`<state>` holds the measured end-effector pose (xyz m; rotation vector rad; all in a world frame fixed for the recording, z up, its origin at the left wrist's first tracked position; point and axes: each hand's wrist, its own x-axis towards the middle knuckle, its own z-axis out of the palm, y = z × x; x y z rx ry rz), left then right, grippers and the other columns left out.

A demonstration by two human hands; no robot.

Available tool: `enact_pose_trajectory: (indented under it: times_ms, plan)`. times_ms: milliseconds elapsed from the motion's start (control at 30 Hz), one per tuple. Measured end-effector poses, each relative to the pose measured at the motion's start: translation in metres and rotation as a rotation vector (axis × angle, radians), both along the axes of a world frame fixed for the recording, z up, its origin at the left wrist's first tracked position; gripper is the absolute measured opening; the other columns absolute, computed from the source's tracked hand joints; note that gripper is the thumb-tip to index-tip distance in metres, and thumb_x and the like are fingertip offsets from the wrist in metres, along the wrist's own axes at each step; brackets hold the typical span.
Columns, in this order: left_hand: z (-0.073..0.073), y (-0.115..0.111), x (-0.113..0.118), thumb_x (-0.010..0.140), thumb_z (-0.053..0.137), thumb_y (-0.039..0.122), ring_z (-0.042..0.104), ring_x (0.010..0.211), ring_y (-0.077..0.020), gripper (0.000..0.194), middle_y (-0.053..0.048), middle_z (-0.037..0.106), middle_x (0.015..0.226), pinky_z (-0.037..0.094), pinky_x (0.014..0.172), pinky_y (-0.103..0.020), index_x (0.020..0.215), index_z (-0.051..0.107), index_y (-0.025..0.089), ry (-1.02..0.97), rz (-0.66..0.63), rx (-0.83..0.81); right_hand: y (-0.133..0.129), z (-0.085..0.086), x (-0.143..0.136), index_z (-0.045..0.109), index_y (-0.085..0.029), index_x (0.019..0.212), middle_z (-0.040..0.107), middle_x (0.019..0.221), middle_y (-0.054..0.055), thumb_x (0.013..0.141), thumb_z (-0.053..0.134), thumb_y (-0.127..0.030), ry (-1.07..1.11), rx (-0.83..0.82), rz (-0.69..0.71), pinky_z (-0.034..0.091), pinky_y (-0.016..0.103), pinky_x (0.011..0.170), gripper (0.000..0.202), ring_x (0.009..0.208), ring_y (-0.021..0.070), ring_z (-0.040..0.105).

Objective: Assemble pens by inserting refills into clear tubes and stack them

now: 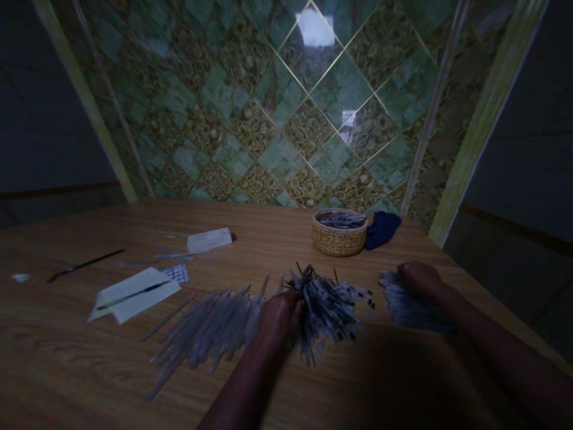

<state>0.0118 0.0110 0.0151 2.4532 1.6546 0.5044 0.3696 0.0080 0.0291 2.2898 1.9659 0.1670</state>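
Note:
My left hand (280, 316) is curled closed at the left edge of a heap of thin dark-tipped sticks (329, 304), which look like pen parts. Whatever its fingers pinch is hidden. On that hand's other side, a spread of paler, pen-like tubes (215, 328) lies slanted on the table. Over at the right, my right hand (418, 278) is closed at the far end of a neat row of slim grey sticks (412, 307). I cannot make out what is in its fingers, and my forearm covers part of the row.
A round woven basket (339, 239) holding more thin sticks stands at the back, beside a dark blue cloth (382, 230). Leftward lie a white box (209, 240), a folded paper (134, 295) with a dark pen-like stick on it, and another dark stick (87, 264). A tiled wall (286, 119) rises behind the wooden table (89, 364).

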Motion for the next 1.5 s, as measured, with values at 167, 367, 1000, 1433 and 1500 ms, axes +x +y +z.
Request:
enact_pose_trajectory:
  times_ms: [167, 367, 1000, 1433, 1500]
  plan:
    - [-0.001, 0.006, -0.009, 0.087, 0.041, 0.033, 0.065, 0.076, -0.0246, 0.028, -0.012, 0.069, 0.079, 0.037, 0.059, -0.028, 0.081, 0.063, 0.017, 0.158, 0.124, 0.004, 0.012, -0.009, 0.007, 0.066, -0.010, 0.098, 0.064, 0.106, 0.021, 0.081, 0.040, -0.009, 0.022, -0.040, -0.029, 0.037, 0.031, 0.069, 0.031, 0.097, 0.0260, 0.061]
    - [-0.001, 0.009, -0.014, 0.086, 0.041, 0.032, 0.066, 0.083, -0.0274, 0.027, -0.014, 0.070, 0.086, 0.041, 0.062, -0.030, 0.083, 0.063, 0.017, 0.186, 0.149, -0.005, 0.016, -0.013, 0.011, 0.067, -0.009, 0.097, 0.064, 0.104, 0.024, 0.082, 0.041, -0.010, 0.023, -0.061, -0.059, 0.037, 0.031, 0.066, 0.031, 0.093, 0.0265, 0.062]
    - [0.002, 0.006, -0.015, 0.081, 0.048, 0.025, 0.065, 0.091, -0.0229, 0.022, -0.012, 0.070, 0.094, 0.044, 0.070, -0.026, 0.087, 0.068, 0.019, 0.202, 0.099, -0.140, -0.059, -0.028, -0.163, 0.065, -0.022, 0.086, 0.070, 0.085, 0.006, 0.087, 0.041, -0.027, 0.261, -0.089, 0.528, 0.036, 0.025, 0.063, 0.024, 0.079, 0.0199, 0.064]
    - [0.000, 0.009, -0.020, 0.072, 0.050, 0.013, 0.064, 0.094, -0.0258, 0.025, -0.015, 0.070, 0.098, 0.046, 0.073, -0.028, 0.088, 0.069, 0.016, 0.219, 0.101, -0.153, -0.081, -0.040, -0.211, 0.066, -0.021, 0.089, 0.072, 0.086, 0.010, 0.087, 0.041, -0.033, 0.183, -0.090, 0.491, 0.045, 0.029, 0.064, 0.029, 0.080, 0.0236, 0.067]
    - [-0.001, 0.011, -0.022, 0.071, 0.051, 0.011, 0.065, 0.094, -0.0260, 0.025, -0.015, 0.070, 0.097, 0.047, 0.072, -0.028, 0.087, 0.069, 0.015, 0.228, 0.108, -0.152, -0.082, -0.042, -0.217, 0.067, -0.019, 0.089, 0.072, 0.087, 0.012, 0.086, 0.041, -0.037, 0.193, -0.085, 0.470, 0.046, 0.032, 0.065, 0.031, 0.080, 0.0262, 0.067]
